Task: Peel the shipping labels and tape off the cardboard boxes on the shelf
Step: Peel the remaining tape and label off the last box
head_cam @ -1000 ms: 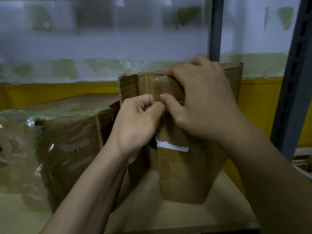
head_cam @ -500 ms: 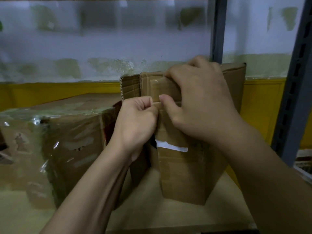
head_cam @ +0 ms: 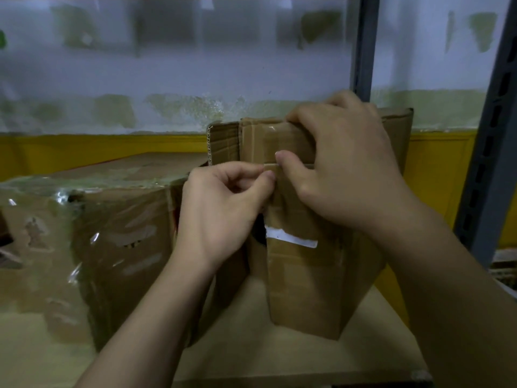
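A tall brown cardboard box (head_cam: 305,287) stands upright on the shelf board (head_cam: 251,354), slightly right of centre. My right hand (head_cam: 341,163) grips its top edge, fingers curled over the rim and thumb pressed on the front face. My left hand (head_cam: 221,208) pinches a strip of brown tape (head_cam: 270,170) at the box's front corner, right beside my right thumb. A white label remnant (head_cam: 291,238) clings to the front face below my hands. Clear tape covers the upper front.
A wider cardboard box wrapped in shiny clear film (head_cam: 92,233) sits to the left, close against the tall box. Grey metal shelf uprights (head_cam: 489,152) rise at the right. A white and yellow wall lies behind.
My left hand has shifted slightly, its fingers working at the tape edge. The right hand and the box hold the same place.
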{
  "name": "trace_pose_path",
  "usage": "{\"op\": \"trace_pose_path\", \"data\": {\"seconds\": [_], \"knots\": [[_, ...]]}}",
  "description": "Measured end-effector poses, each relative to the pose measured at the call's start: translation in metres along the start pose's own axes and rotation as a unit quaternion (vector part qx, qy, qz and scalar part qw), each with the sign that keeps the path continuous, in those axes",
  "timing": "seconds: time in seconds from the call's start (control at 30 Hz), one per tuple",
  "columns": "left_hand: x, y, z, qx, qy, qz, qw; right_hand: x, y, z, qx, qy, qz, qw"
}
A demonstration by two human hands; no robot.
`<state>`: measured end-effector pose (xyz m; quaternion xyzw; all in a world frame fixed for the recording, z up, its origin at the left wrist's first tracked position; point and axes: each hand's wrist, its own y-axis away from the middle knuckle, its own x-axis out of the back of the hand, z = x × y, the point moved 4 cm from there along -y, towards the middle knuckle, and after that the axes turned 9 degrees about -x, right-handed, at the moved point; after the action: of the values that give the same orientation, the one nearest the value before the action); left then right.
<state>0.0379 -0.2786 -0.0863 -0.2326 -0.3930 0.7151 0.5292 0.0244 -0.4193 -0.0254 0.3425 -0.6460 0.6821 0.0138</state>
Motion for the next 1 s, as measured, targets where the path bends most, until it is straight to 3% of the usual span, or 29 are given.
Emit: {"op": "trace_pose_path", "data": {"seconds": [0.13, 0.37, 1.0], "knots": [[-0.001, -0.008, 0.0, 0.013, 0.012, -0.048, 0.999, 0.0, 0.001, 0.0, 0.0, 0.002, 0.0, 1.0], [-0.001, -0.009, 0.004, -0.054, -0.099, -0.056, 0.992, 0.001, 0.002, -0.005, -0.007, 0.014, 0.003, 1.0], [-0.013, -0.018, -0.005, -0.009, -0.077, -0.056, 0.995, 0.001, 0.0, -0.007, -0.054, 0.046, -0.009, 0.997]]}}
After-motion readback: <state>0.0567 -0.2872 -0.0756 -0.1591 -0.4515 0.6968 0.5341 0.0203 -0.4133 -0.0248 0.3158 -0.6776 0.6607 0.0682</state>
